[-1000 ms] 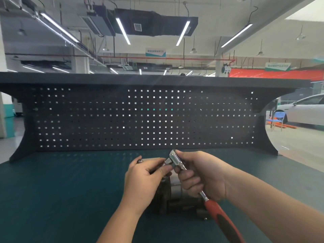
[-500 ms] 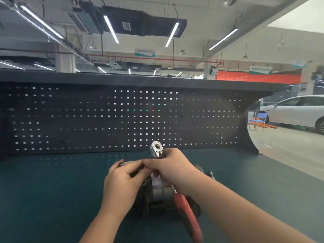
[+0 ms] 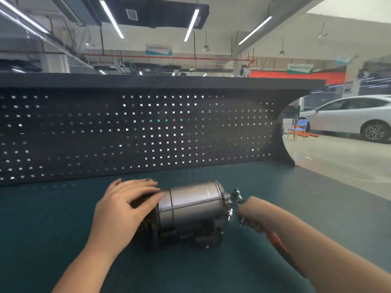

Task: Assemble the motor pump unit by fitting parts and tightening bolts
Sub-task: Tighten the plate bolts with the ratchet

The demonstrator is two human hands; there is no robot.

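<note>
The motor pump unit [image 3: 190,210] lies on its side on the green bench top, a silver cylinder with a dark finned end at the left and a dark base below. My left hand [image 3: 124,206] rests over the dark left end, fingers spread and fairly straight. Just right of the unit, my right hand [image 3: 254,216] grips a ratchet wrench [image 3: 238,196]. Its metal head sits by the bolts on the unit's right end cap. The red handle [image 3: 277,242] shows under my forearm. Most of my right hand's fingers are hidden.
A dark pegboard back panel [image 3: 148,134] stands behind the bench top [image 3: 53,218]. The bench's right edge runs diagonally at the right, with open shop floor, a blue chair [image 3: 299,129] and a white car [image 3: 349,117] beyond.
My hands have come apart, uncovering the silver body. The left hand now lies on the left end. The right hand has swung the wrench down to the unit's right end. The camera tilted left.
</note>
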